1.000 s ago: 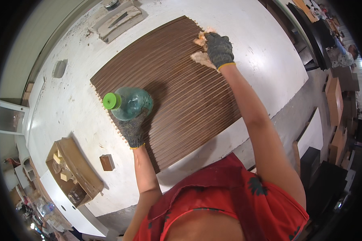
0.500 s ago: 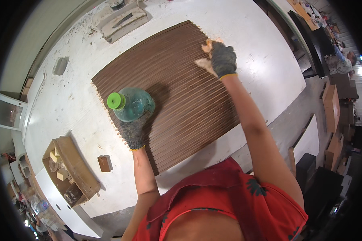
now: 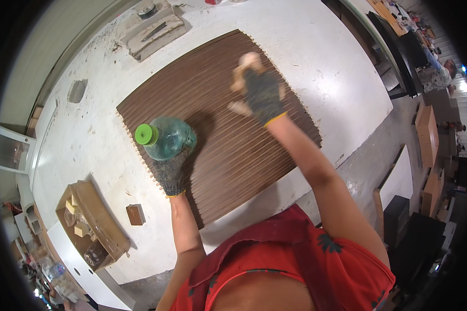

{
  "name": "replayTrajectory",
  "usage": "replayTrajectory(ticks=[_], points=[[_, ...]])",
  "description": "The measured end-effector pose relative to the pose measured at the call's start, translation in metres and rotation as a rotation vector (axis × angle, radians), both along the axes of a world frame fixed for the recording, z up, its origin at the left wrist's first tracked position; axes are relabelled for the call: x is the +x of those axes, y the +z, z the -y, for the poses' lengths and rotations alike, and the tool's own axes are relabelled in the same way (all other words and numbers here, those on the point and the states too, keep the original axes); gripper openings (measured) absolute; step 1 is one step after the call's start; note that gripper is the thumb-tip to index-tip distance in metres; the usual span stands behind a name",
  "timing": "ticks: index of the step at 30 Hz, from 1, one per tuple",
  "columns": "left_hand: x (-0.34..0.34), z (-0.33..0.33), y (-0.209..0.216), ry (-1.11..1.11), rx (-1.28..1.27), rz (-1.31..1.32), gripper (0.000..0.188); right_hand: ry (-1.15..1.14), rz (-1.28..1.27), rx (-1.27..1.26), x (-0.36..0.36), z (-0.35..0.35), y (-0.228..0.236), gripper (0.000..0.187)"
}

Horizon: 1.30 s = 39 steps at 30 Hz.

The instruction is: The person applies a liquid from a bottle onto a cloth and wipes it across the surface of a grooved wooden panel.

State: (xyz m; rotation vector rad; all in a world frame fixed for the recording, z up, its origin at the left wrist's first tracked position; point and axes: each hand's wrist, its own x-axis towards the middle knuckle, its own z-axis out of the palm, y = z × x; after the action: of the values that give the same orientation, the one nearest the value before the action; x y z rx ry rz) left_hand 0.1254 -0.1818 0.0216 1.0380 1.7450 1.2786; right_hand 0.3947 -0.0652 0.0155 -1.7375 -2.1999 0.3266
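Note:
My left hand, in a dark grey knitted glove with a yellow cuff, is closed round a clear bluish-green plastic bottle with a green cap. The bottle tilts, its cap toward the left, above the near-left part of a brown panel of narrow wooden strips. My right hand, gloved alike, presses on the panel's far right part. Pale, crumpled rag sticks out around its fingers, blurred by motion. The fingers of both hands are partly hidden.
The panel lies on a white worktable. At the left are a cardboard box with small blocks inside and a small brown block. A worn tray holding a dark tool stands at the far side. Boards lean at the right.
My right hand has moved left and slightly nearer, from the panel's right edge onto its strips, with the rag. My left hand and the bottle have barely shifted.

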Motion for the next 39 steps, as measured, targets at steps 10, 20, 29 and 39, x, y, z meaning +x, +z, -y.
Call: replayTrajectory(ticks=[10, 20, 29, 39], points=[[0.003, 0.004, -0.005, -0.010, 0.045, 0.004, 0.077, 0.017, -0.092, 0.071, 0.014, -0.079, -0.046, 0.072], [-0.012, 0.006, -0.009, -0.050, 0.058, -0.021, 0.072, 0.039, -0.352, 0.075, -0.052, -0.066, -0.022, 0.062], [-0.007, 0.003, -0.001, -0.033, 0.073, -0.023, 0.068, 0.146, 0.040, 0.286, -0.048, -0.072, 0.000, 0.047], [-0.042, 0.016, -0.020, 0.292, 0.198, 0.079, 0.063, 0.226, -0.229, 0.174, -0.032, -0.079, -0.029, 0.046]])
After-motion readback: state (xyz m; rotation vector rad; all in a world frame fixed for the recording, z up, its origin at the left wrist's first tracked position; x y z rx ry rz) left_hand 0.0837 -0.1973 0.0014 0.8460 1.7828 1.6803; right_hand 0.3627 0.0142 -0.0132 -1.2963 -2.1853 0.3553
